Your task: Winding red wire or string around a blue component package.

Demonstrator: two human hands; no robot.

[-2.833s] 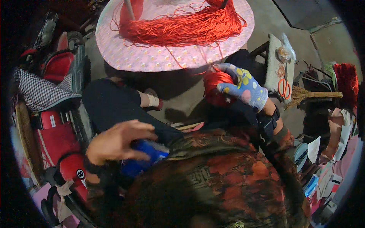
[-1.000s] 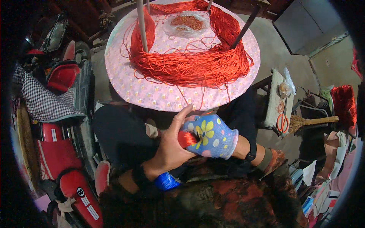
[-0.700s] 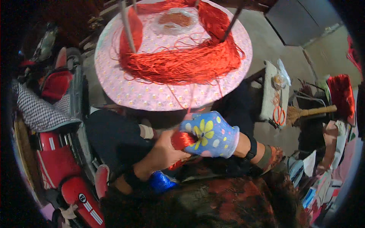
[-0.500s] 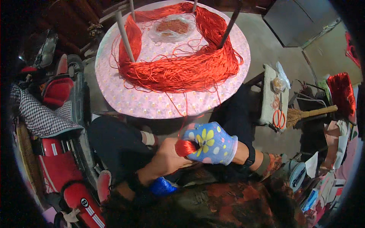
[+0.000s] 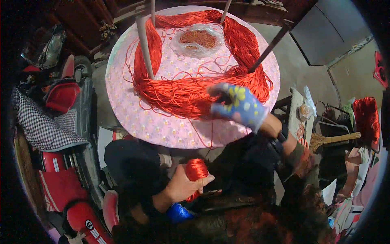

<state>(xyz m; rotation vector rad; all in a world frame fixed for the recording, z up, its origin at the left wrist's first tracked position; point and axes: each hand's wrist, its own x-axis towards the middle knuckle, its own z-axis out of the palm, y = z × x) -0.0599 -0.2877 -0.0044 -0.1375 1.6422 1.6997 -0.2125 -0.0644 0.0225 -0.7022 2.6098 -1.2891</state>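
Note:
Bare-skinned, my left hand (image 5: 181, 187) is closed around a wound bundle of shiny red cord (image 5: 196, 169), low in front of my lap. My right hand (image 5: 240, 106), in a blue glove with yellow flowers and dots, is over the near side of a big loose skein of red cord (image 5: 170, 92). Its thumb and fingers are apart, slightly blurred, and I see nothing held between them. The skein loops around several upright poles (image 5: 144, 51) on a round table with a pink patterned cover (image 5: 156, 129). Thin strands hang over the table's near edge.
Inside the skein lies a clear plastic bag of small reddish-brown bands (image 5: 199, 40). To the right are a padded stool (image 5: 295, 103), a straw broom (image 5: 331, 139) and another red cord bundle (image 5: 366, 118). A red scooter (image 5: 87, 219) stands at the left. Something shiny blue (image 5: 178, 212) is beside my left wrist.
My right hand has left the red cord bundle and moved up and right, over the skein. My left hand still grips the bundle, now slightly lower. The view has shifted a little.

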